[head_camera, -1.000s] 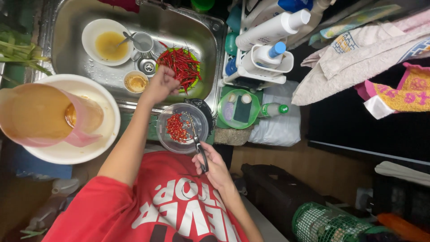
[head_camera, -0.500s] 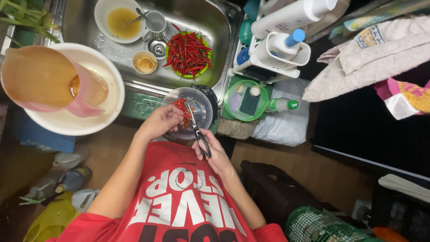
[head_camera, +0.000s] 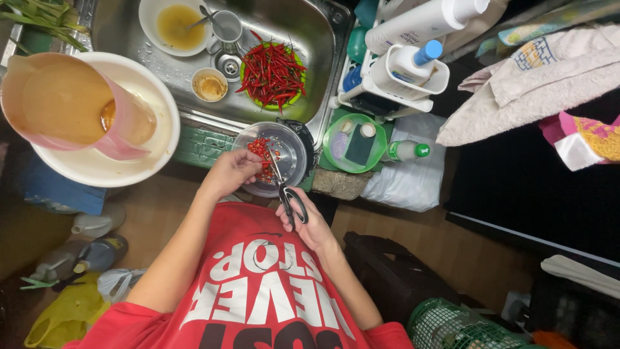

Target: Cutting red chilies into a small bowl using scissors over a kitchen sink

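Note:
My left hand pinches a red chili at the near rim of a clear bowl that holds cut chili pieces. Black-handled scissors are gripped in my right hand, blades pointing up into the bowl beside the chili. The bowl sits on the front edge of a steel sink. Inside the sink, a green plate carries a heap of whole red chilies.
The sink also holds a white bowl of yellow liquid, a metal cup and a small bowl. A pink jug rests in a white basin on the left. Bottles in a rack and a green tub stand right.
My left hand came back from the chili heap in the sink to the clear bowl, bringing a chili. The scissors rose from below the bowl to its rim.

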